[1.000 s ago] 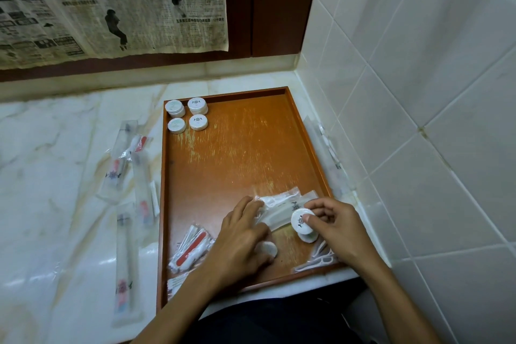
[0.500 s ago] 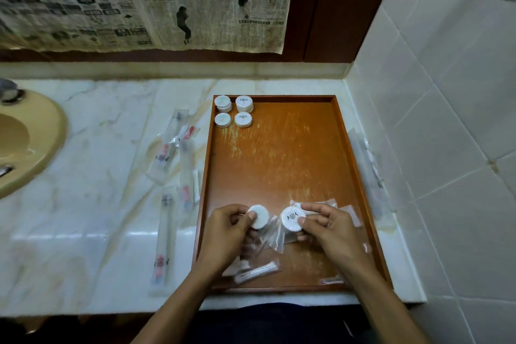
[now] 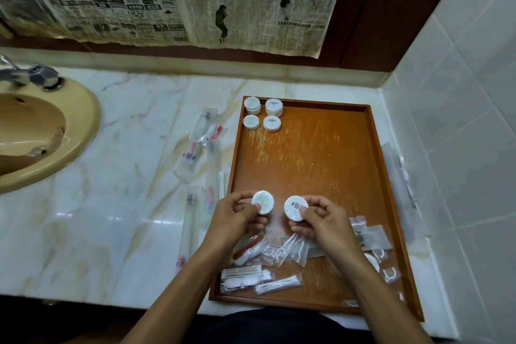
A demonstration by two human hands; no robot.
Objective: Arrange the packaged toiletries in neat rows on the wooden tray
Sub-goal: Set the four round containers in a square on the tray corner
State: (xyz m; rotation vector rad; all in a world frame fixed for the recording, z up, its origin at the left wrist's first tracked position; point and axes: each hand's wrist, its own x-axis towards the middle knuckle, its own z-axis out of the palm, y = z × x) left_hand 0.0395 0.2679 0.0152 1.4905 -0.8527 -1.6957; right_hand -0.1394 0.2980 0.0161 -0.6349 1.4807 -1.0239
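Far to the left of both hands, a yellow-tan basin (image 3: 42, 131) is set into the marble counter (image 3: 117, 204), with a metal tap (image 3: 30, 75) at its back rim. Nearer, on the counter just left of the left hand, several long clear toothbrush packets (image 3: 195, 153) lie loosely, some overlapping, outside the wooden tray (image 3: 374, 176). The left hand (image 3: 237, 218) is curled round a round white soap (image 3: 263, 201) with a pale green mark, pinching it between thumb and fingers above the near half of the tray. Just to its right, apart from it, the right hand (image 3: 324, 218) grips a second round white soap with a dark emblem (image 3: 296, 208) in the same way, thumb on its face and fingers behind. Beyond both grips, in the tray's far left corner, four round soaps (image 3: 262, 114) stand in two short rows of two, green-marked ones on the left and dark-emblem ones on the right. Below the grips, toward the person, clear sachets lie in a loose heap on the tray floor: a red-and-white packet (image 3: 247, 250), floss-pick packets (image 3: 290, 251) and cotton-bud packets (image 3: 257, 279). Right of the right hand, more small clear sachets (image 3: 371, 234) are scattered near the tray's right wall. Further right, clear packets (image 3: 402, 173) lie on the counter between the tray and the white tiled wall (image 3: 460, 148). Newspaper (image 3: 167, 0) hangs on the wall behind the counter.
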